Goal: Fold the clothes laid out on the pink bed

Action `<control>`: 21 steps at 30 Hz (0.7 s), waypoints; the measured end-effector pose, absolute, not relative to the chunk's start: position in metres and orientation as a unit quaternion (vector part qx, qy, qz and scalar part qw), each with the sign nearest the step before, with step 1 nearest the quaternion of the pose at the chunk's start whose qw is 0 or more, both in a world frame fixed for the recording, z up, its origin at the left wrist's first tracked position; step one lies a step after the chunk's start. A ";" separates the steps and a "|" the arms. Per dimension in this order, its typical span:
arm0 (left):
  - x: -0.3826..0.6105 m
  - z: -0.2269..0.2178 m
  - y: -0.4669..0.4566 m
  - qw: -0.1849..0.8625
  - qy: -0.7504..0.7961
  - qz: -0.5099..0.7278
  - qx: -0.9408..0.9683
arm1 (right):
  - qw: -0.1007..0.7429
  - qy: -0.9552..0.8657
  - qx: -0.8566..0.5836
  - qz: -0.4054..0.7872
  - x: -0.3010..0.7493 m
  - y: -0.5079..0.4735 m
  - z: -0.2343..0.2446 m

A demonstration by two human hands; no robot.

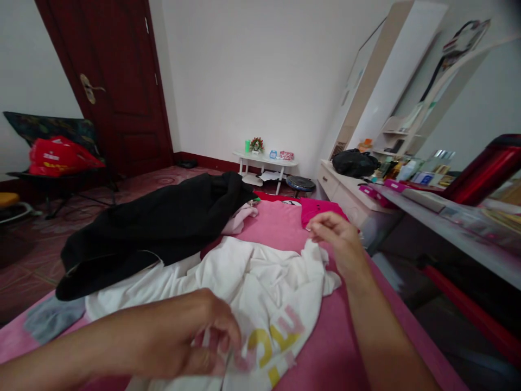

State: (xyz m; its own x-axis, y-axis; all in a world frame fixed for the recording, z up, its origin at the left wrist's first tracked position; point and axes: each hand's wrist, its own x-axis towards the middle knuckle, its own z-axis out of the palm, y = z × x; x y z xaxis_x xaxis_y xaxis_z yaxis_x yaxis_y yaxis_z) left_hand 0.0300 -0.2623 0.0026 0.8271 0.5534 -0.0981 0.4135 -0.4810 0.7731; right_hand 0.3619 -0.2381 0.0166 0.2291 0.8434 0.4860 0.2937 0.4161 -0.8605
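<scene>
A white T-shirt (pixel 260 288) with pink and yellow letters lies crumpled on the pink bed (pixel 345 347). My left hand (pixel 191 336) is at the near edge of the shirt, fingers pinched together on its fabric by the letters. My right hand (pixel 337 239) is raised at the shirt's far right corner, fingers curled and pinching the cloth there. A black garment (pixel 154 228) lies spread across the left part of the bed, with a pale pink piece (pixel 242 217) beside it and a bright pink garment (pixel 321 209) at the far end.
A grey cloth (pixel 51 317) lies at the bed's left edge. A dark red door (pixel 118 81) and a chair with a red bag (pixel 61 157) stand at left. A small white table (pixel 266 163) stands by the far wall. A cluttered white dresser (pixel 350 193) runs along the right.
</scene>
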 end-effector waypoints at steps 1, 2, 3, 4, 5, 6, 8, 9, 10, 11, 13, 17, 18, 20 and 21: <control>0.041 0.004 -0.257 0.414 0.271 0.064 0.867 | 0.531 -0.629 -0.515 0.242 0.355 -0.237 0.010; 0.050 0.002 -0.251 0.394 0.261 0.057 0.879 | 0.444 -0.677 -0.531 0.251 0.348 -0.237 0.002; 0.058 -0.002 -0.245 0.374 0.253 0.060 0.890 | 0.355 -0.719 -0.540 0.253 0.343 -0.237 -0.005; 0.063 -0.007 -0.240 0.362 0.246 0.071 0.896 | 0.274 -0.751 -0.547 0.248 0.339 -0.238 -0.011; 0.066 -0.014 -0.236 0.356 0.237 0.076 0.901 | 0.205 -0.772 -0.553 0.235 0.336 -0.239 -0.018; 0.068 -0.021 -0.232 0.353 0.227 0.080 0.904 | 0.154 -0.785 -0.560 0.216 0.334 -0.240 -0.023; 0.070 -0.034 -0.230 0.348 0.215 0.088 0.908 | 0.102 -0.792 -0.579 0.166 0.331 -0.239 -0.031; 0.070 -0.040 -0.229 0.344 0.216 0.090 0.909 | 0.097 -0.790 -0.589 0.144 0.330 -0.238 -0.032; 0.071 -0.045 -0.230 0.342 0.223 0.091 0.908 | 0.105 -0.785 -0.597 0.131 0.329 -0.237 -0.031; 0.071 -0.049 -0.230 0.344 0.232 0.092 0.905 | 0.129 -0.776 -0.605 0.126 0.329 -0.236 -0.027; 0.074 -0.053 -0.230 0.353 0.250 0.107 0.895 | 0.222 -0.747 -0.613 0.130 0.327 -0.237 -0.013; 0.084 -0.045 -0.231 0.334 0.252 0.179 0.890 | 0.432 -0.700 -0.545 0.164 0.317 -0.262 0.031; 0.086 -0.040 -0.233 0.332 0.247 0.195 0.889 | 0.466 -0.694 -0.522 0.168 0.315 -0.271 0.041; 0.088 -0.028 -0.239 0.368 0.232 0.185 0.881 | 0.522 -0.670 -0.502 0.163 0.313 -0.286 0.056; 0.087 -0.022 -0.243 0.404 0.216 0.154 0.875 | 0.545 -0.653 -0.503 0.156 0.314 -0.292 0.060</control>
State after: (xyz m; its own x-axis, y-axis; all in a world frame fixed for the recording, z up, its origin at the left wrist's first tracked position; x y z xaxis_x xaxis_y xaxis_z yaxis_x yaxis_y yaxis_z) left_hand 0.0873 -0.2435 -0.0217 0.8587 0.5036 0.0952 0.2543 -0.5799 0.7740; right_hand 0.3140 -0.2919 0.0605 0.0989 0.8268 0.5537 0.4864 0.4453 -0.7518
